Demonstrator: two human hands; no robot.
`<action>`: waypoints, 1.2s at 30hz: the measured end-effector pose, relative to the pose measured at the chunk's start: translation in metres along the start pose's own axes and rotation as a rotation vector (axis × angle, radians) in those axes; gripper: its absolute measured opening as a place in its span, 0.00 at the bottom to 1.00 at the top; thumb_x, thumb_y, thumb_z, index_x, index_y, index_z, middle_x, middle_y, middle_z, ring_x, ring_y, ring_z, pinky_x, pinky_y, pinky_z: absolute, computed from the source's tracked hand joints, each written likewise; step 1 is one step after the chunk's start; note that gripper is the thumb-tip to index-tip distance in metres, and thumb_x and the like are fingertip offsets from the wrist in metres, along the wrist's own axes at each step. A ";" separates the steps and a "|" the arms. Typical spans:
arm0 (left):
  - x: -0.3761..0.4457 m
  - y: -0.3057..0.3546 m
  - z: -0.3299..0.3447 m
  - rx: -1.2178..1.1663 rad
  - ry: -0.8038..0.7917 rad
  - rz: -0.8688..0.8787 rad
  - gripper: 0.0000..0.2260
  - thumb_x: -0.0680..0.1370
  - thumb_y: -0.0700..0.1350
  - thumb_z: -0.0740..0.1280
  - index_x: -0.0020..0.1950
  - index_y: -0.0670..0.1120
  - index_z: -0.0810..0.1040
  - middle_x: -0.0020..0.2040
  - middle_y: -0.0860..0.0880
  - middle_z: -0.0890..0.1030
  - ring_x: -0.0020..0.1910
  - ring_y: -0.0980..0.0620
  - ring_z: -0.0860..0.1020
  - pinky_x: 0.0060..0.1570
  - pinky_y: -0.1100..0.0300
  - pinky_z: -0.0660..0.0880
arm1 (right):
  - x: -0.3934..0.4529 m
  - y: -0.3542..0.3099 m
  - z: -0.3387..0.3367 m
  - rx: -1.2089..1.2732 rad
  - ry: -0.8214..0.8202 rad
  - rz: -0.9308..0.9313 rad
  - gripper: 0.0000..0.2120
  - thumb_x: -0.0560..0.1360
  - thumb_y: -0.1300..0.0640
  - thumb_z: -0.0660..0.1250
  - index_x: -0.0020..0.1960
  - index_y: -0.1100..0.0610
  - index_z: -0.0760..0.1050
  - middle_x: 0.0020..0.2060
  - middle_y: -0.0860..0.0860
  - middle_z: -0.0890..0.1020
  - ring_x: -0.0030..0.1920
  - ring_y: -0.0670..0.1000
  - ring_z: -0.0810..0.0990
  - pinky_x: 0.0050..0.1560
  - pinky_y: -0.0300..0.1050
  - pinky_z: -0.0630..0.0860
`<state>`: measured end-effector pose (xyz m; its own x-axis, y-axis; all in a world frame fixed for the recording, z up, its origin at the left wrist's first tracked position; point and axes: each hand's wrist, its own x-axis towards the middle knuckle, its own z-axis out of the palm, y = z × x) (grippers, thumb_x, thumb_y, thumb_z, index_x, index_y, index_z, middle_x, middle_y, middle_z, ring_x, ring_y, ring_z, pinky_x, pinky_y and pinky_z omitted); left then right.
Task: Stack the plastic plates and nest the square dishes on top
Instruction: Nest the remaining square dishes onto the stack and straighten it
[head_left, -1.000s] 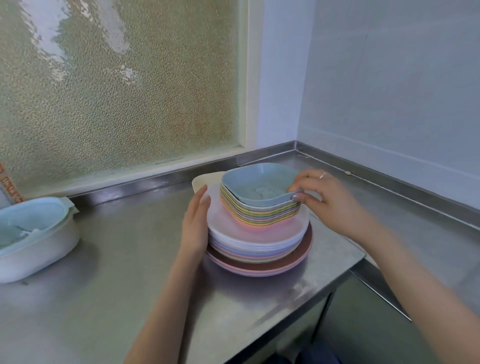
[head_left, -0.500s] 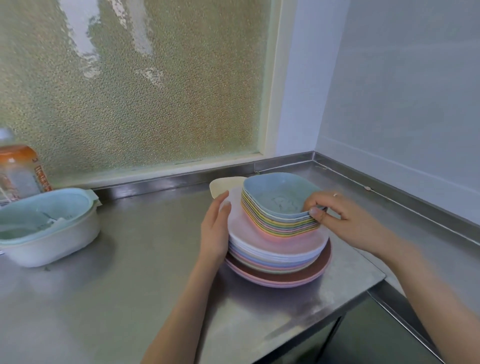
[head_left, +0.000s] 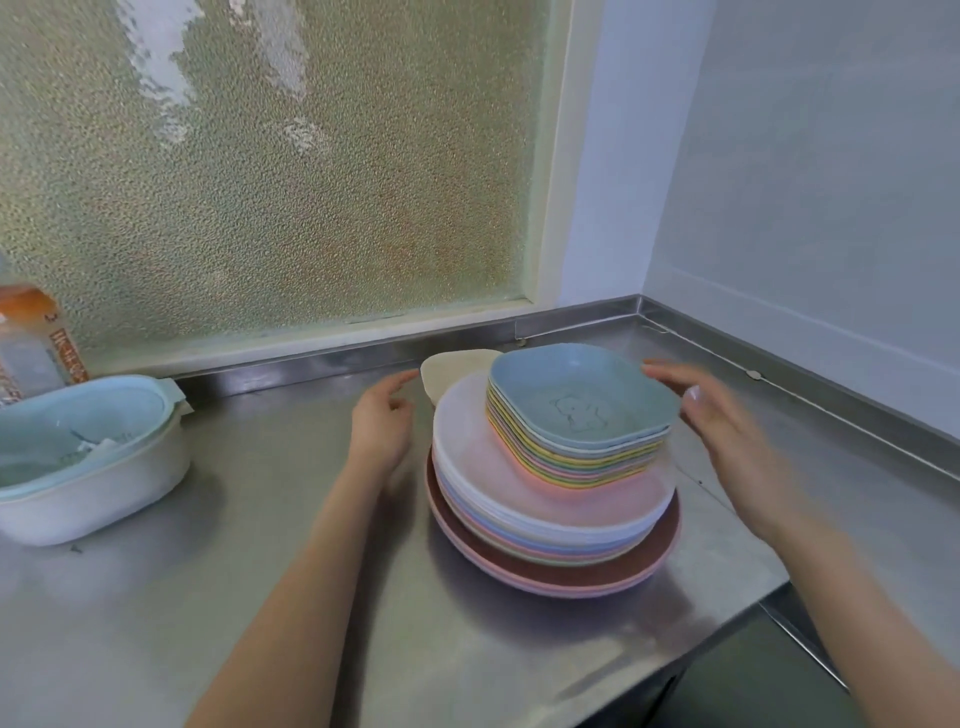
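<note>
A stack of round pastel plastic plates (head_left: 550, 512) stands on the steel counter, a wide pink plate at the bottom and a pale pink one on top. Nested on it sit several square dishes (head_left: 582, 447), with a light blue dish uppermost. My left hand (head_left: 382, 423) hovers just left of the plates, fingers apart, touching nothing. On the other side my right hand (head_left: 727, 431) is blurred and open, a small gap from the square dishes. A cream dish (head_left: 449, 371) peeks out behind the stack.
A white tub with a light blue inner basket (head_left: 78, 462) sits at the left, an orange-labelled bottle (head_left: 31, 343) behind it. The counter's front edge (head_left: 675, 670) drops off close to the stack. A frosted window and walls close the back and right.
Both hands have come off the stack: the left has moved away from the plates' side, the right has let go of the square dishes' rim. The stack stays put.
</note>
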<state>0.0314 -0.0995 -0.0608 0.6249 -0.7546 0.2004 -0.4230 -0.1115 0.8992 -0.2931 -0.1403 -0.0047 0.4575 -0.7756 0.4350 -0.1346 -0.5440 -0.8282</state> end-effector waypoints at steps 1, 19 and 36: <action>0.012 -0.004 0.002 0.095 -0.048 0.041 0.20 0.74 0.31 0.60 0.62 0.46 0.77 0.57 0.43 0.78 0.55 0.44 0.77 0.57 0.58 0.72 | 0.001 0.008 0.002 0.034 0.024 0.014 0.18 0.77 0.39 0.53 0.61 0.42 0.74 0.65 0.40 0.73 0.68 0.41 0.68 0.70 0.50 0.61; 0.016 0.008 -0.001 0.226 0.160 0.273 0.02 0.74 0.39 0.67 0.43 0.41 0.75 0.45 0.43 0.80 0.45 0.44 0.76 0.38 0.59 0.63 | 0.013 0.034 0.023 0.302 0.054 0.085 0.29 0.72 0.29 0.55 0.63 0.47 0.73 0.63 0.48 0.77 0.64 0.50 0.74 0.66 0.57 0.69; -0.091 0.119 -0.022 0.118 -0.010 0.657 0.05 0.75 0.40 0.68 0.44 0.42 0.72 0.45 0.47 0.80 0.44 0.64 0.76 0.41 0.74 0.67 | -0.001 -0.036 0.015 0.190 0.119 -0.030 0.19 0.78 0.41 0.55 0.66 0.45 0.70 0.65 0.41 0.74 0.65 0.42 0.72 0.68 0.47 0.66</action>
<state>-0.0613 -0.0299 0.0368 0.2070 -0.6954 0.6882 -0.7830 0.3039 0.5427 -0.2755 -0.1156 0.0193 0.3506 -0.7981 0.4900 0.0505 -0.5063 -0.8609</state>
